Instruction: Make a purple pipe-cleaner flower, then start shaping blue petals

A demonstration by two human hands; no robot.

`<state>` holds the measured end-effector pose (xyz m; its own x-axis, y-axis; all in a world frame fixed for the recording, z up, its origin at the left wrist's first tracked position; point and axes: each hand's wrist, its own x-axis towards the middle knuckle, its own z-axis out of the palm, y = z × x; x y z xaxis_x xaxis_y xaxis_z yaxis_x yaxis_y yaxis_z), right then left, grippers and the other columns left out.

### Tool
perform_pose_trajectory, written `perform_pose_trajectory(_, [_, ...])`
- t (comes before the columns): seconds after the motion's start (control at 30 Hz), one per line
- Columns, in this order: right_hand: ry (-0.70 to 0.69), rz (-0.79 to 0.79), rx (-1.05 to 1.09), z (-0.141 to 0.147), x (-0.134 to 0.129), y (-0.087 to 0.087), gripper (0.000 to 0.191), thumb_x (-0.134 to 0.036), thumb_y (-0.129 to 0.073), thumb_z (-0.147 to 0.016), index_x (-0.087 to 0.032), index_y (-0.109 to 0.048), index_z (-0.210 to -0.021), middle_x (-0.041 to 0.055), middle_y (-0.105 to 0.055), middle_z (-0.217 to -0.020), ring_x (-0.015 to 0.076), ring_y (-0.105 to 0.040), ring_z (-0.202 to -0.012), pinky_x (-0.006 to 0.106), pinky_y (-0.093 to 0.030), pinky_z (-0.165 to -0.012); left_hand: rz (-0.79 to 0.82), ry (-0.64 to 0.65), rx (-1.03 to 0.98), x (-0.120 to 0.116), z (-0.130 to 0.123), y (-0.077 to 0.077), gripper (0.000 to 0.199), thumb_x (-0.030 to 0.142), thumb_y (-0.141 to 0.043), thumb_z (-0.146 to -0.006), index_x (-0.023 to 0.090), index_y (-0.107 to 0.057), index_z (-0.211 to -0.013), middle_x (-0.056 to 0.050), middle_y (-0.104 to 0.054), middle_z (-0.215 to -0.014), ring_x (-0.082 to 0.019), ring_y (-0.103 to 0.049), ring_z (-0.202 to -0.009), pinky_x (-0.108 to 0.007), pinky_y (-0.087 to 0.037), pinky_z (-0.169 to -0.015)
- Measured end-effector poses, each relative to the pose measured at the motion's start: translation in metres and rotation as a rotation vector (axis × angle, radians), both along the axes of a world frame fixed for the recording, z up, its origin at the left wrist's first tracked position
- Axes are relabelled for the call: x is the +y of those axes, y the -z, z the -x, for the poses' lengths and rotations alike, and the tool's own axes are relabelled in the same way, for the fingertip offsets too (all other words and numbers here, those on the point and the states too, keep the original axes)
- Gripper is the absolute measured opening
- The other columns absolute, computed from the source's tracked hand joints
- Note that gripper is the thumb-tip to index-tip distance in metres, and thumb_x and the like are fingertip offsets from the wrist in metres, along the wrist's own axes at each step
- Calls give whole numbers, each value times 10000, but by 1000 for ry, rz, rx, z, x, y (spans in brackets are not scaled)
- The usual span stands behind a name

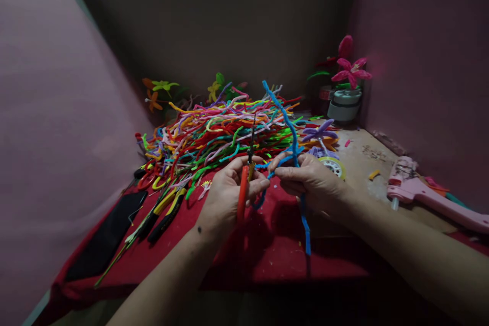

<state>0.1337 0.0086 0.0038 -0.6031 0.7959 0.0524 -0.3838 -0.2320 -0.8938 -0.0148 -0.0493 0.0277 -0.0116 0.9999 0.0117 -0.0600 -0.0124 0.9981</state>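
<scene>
My left hand (228, 188) is closed around orange-handled pliers (243, 191), whose thin dark nose points up toward the heap. Bent blue pipe cleaners (289, 125) are pinched in the fingers of my right hand (309, 175). One long end rises above that hand, and another hangs below it over the red cloth. A blue loop (260, 201) reaches across to my left thumb; whether the left fingers grip it too I cannot tell. Just behind both hands lies a big heap of multicoloured pipe cleaners (217, 130).
Yellow-and-black pliers (168, 214) and a black flat object (107, 234) lie at left on the red cloth (282, 260). A pink glue gun (416, 188) rests at right. Behind it stands a pot (344, 106) with a pink flower. Beside my right hand are a purple flower (320, 132) and a yellow-rimmed spool (333, 167).
</scene>
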Motion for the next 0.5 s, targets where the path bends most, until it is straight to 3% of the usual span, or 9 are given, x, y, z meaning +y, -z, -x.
perform_pose_trajectory(0.1, [-4, 3, -58, 1, -1, -1, 112, -220, -647, -649, -149, -604, -724, -92, -336, -403, 28, -201, -352, 199, -122, -371, -13, -46, 6, 0, -4, 2, 380, 187, -688, -634, 157, -529, -978, 40, -533, -636, -37, -419, -469, -150, -331, -433])
perform_pose_trajectory(0.3, [25, -22, -130, 4, -2, 3, 163, -254, -694, -623, -132, -609, -689, -82, -355, -404, 23, -227, -354, 186, -127, -357, -138, -107, 100, -1, -7, 5, 377, 153, -690, -611, 156, -558, -964, 20, -569, -751, -81, -527, -677, -197, -432, -649])
perform_pose_trajectory(0.5, [-53, -21, -77, 3, -1, 8, 191, -270, -700, -635, -121, -600, -699, -66, -413, -470, 10, -242, -364, 179, -135, -360, -90, -53, 105, -3, -7, 0, 410, 181, -708, -591, 151, -552, -969, 16, -592, -730, -76, -527, -607, -196, -427, -598])
